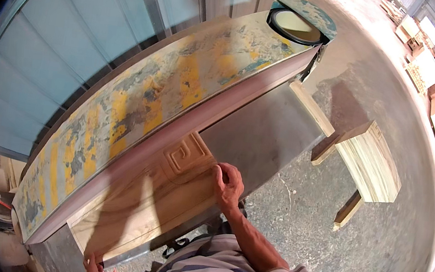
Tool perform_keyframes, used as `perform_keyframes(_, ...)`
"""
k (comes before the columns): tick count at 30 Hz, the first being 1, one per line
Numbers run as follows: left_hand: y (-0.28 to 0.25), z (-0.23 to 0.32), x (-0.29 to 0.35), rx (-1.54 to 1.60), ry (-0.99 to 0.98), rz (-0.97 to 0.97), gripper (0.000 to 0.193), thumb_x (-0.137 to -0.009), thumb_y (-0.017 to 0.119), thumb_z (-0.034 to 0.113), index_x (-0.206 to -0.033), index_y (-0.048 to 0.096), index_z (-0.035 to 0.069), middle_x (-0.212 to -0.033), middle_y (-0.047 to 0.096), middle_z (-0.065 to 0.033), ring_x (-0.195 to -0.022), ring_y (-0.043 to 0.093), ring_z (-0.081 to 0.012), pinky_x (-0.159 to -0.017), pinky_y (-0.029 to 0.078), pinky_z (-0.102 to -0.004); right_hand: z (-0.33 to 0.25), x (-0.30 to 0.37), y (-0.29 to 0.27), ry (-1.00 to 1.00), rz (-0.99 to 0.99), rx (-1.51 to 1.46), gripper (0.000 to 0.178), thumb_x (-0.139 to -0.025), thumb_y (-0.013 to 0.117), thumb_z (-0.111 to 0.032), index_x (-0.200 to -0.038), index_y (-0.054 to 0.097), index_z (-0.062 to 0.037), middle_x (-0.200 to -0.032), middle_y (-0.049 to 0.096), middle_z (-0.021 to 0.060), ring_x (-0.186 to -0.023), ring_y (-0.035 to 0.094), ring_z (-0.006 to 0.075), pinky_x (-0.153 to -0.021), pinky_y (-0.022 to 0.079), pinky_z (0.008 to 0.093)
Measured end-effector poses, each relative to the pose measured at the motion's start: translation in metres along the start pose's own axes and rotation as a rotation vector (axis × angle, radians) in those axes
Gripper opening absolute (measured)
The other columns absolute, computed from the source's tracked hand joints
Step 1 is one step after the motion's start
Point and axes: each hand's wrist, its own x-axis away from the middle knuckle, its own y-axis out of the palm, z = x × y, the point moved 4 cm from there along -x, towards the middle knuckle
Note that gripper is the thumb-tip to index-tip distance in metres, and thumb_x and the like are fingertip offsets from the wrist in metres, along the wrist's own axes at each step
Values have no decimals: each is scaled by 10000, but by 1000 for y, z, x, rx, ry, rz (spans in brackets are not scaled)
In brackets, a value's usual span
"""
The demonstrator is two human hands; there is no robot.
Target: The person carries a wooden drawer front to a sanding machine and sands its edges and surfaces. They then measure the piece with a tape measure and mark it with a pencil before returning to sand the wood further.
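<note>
A wooden board [133,202] with a carved, squared spiral pattern near its right end lies flat on a grey metal work table [269,126]. Its far long edge is against or very close to the pinkish belt [174,130] of a long sanding machine. My right hand [228,186] grips the board's right end, fingers curled at the edge. At the near left corner, my left hand [93,269] pinches the board's edge, partly cut off by the picture's lower rim. Shadow falls across the board's middle.
The machine's long cover [152,88] has worn yellow stripes, with a round opening [298,26] at its far end. A wooden strip [313,109] closes the table's right end. Stacked pale boards [372,163] rest on timber pieces on the concrete floor. Blue metal wall panels [78,22] stand behind.
</note>
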Motion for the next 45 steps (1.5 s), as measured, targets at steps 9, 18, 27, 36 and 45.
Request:
perform_keyframes(9, 7, -51, -45, -261, -110, -52, 658, -762, 707, 396, -1256, 430, 62, -1037, 537, -115, -826, 516, -195, -681, 463, -302, 35, -48, -21, 234, 107, -105, 180, -835, 650, -248, -878, 665, -74, -841, 648, 61, -776, 613, 183, -727, 479, 283)
perform_keyframes(18, 112, -12, 93, 75, 91, 45, 496, -760, 724, 336, -1126, 410, 221, -588, 472, 20, -380, 347, -53, -316, 225, -173, 58, -121, -62, 270, 150, -163, 272, -870, 632, -270, -894, 664, -1, -751, 625, 14, -728, 532, 72, -685, 444, 230)
perform_keyframes(27, 181, 10, 168, 43, 71, -49, 623, -758, 725, 320, -1235, 345, 192, -591, 471, 7, -389, 385, -69, -332, 249, -202, 86, -187, -96, 232, 175, -185, 372, -877, 610, -357, -905, 659, 11, -783, 620, 3, -736, 526, 85, -689, 437, 232)
perform_keyframes(36, 137, -14, 117, 34, 31, 55, 666, -754, 724, 343, -1280, 349, 176, -538, 455, 11, -370, 390, -77, -316, 260, -202, 76, -152, -77, 181, 62, -160, 321, -899, 584, -329, -885, 658, -17, -780, 600, -30, -759, 514, 68, -701, 422, 225)
perform_keyframes(45, 129, -2, 124, 132, 21, -32, 649, -757, 734, 286, -1257, 331, 194, -846, 572, -86, -602, 546, -153, -454, 468, -274, 70, -139, -62, -43, 35, -281, 255, -919, 548, -221, -833, 655, -6, -751, 613, 0, -728, 522, 87, -688, 438, 249)
